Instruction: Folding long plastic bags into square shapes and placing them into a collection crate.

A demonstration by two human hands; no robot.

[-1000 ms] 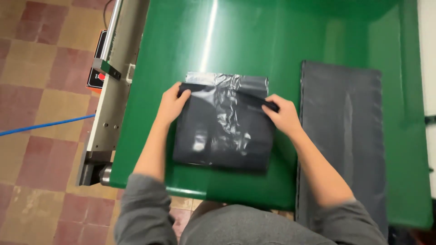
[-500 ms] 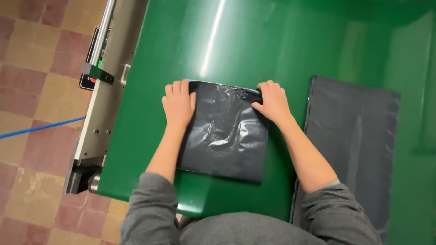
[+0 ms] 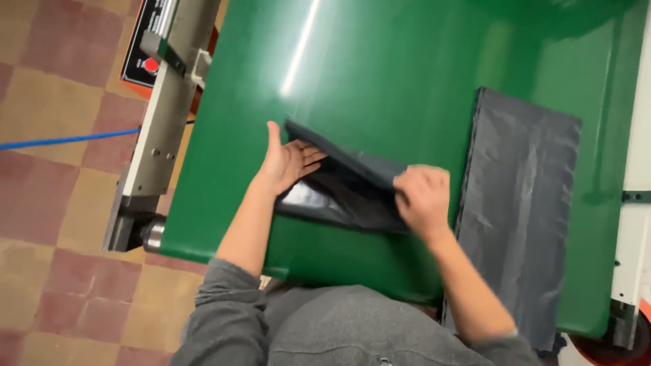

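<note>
A folded black plastic bag (image 3: 342, 193) lies near the front edge of the green belt (image 3: 380, 74). Its far edge is lifted off the belt and tilts toward me. My left hand (image 3: 286, 161) is under that raised flap at the left side, palm up with fingers spread. My right hand (image 3: 422, 200) grips the right side of the bag, fingers curled over its raised edge. Grey sleeves cover both of my upper arms.
A flat stack of dark grey bags (image 3: 519, 196) lies on the belt to the right. A metal machine frame (image 3: 166, 115) with a red button panel (image 3: 146, 57) runs along the left edge. A blue cable (image 3: 61, 141) crosses the checkered floor.
Both hands were pressing the bag flat on the belt. Now they have lifted its far edge and are folding it toward me.
</note>
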